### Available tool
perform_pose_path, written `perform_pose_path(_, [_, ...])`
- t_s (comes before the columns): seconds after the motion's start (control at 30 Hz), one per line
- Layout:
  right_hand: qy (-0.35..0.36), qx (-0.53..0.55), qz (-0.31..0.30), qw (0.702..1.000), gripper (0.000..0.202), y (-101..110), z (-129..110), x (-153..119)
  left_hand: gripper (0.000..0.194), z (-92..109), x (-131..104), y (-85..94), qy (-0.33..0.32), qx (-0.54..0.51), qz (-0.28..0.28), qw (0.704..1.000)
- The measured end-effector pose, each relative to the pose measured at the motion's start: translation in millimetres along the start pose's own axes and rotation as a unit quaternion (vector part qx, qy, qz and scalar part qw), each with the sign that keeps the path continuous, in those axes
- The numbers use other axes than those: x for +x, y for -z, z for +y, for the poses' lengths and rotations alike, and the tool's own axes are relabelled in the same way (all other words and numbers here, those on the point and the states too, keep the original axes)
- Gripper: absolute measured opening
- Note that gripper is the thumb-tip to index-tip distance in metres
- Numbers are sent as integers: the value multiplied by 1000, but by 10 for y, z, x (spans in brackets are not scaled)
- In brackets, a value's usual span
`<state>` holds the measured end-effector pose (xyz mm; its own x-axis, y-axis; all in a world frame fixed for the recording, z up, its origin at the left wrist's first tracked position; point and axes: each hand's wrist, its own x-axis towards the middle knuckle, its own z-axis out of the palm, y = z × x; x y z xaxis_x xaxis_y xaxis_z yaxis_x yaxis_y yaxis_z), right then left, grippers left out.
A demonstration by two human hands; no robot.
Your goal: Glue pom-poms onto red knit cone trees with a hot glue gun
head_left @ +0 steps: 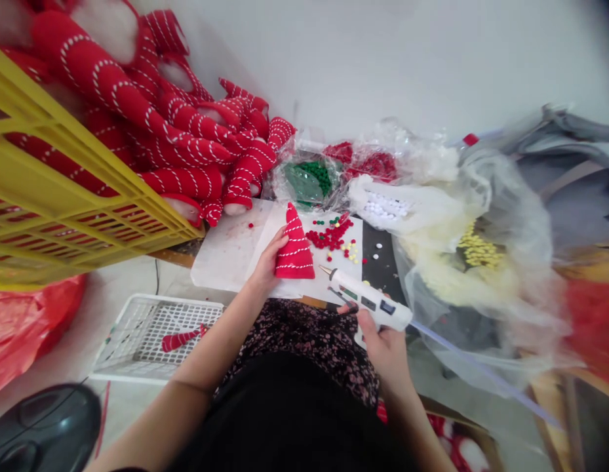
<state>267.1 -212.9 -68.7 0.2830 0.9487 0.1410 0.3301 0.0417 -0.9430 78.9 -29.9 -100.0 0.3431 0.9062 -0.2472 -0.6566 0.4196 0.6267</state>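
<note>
Holding red cone (295, 252), tip (290, 210) pointing away, glue gun (373, 301) slanting leftward

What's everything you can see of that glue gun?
The white glue gun looks plastic, with a pointed metallic tip, dark panels along its side and a long translucent stick trailing from its rear. The right hand grips its handle. Tilted, it is right of the red striped cone, tip pointing toward it, apparently not touching.
</note>
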Motion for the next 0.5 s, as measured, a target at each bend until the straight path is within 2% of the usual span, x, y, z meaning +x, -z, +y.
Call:
perform_pose_path(0.13, [-29,53,-27,998,34,-53,52,27,72,33,-40,-1,17,-17,-18,1000])
perform_pose_path(0.33, [-34,59,-40,997,44,-136,53,73,76,52,-73,-16,13,-17,-20,1000])
perform_pose_path(0.5, [-56,58,-18,997,47,-195,79,68,78,59,-75,-8,20,-17,-20,999])
